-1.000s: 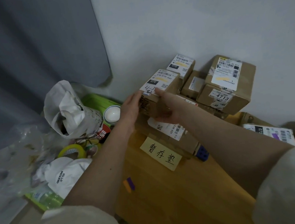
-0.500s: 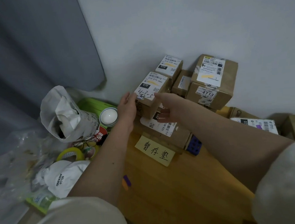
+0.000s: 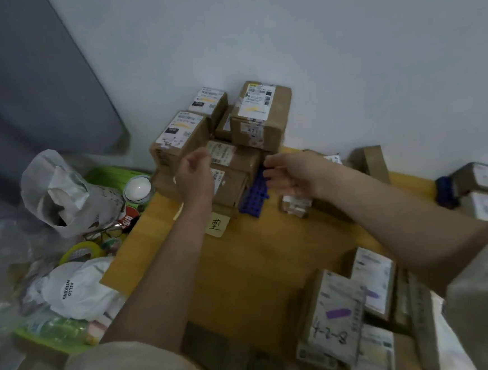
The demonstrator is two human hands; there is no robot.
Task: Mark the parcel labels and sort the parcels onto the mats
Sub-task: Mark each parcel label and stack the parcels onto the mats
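Against the white wall, stacked parcels (image 3: 180, 137) crowd the orange mat (image 3: 243, 266). Left hand (image 3: 193, 174) and right hand (image 3: 290, 175) hover empty, fingers relaxed; advise checking the stack sits square.

Bare yellow mat (image 3: 244, 272) lies open between the forearms; stacked cardboard parcels (image 3: 180, 137) block the far edge, labelled parcels (image 3: 343, 308) the near right, white bags (image 3: 71, 192) the left.

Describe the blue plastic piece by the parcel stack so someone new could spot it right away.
Find the stack of brown parcels against the white wall, on the yellow mat. At the stack's right foot leans a blue plastic grid, the only studded, bright blue thing among cardboard.
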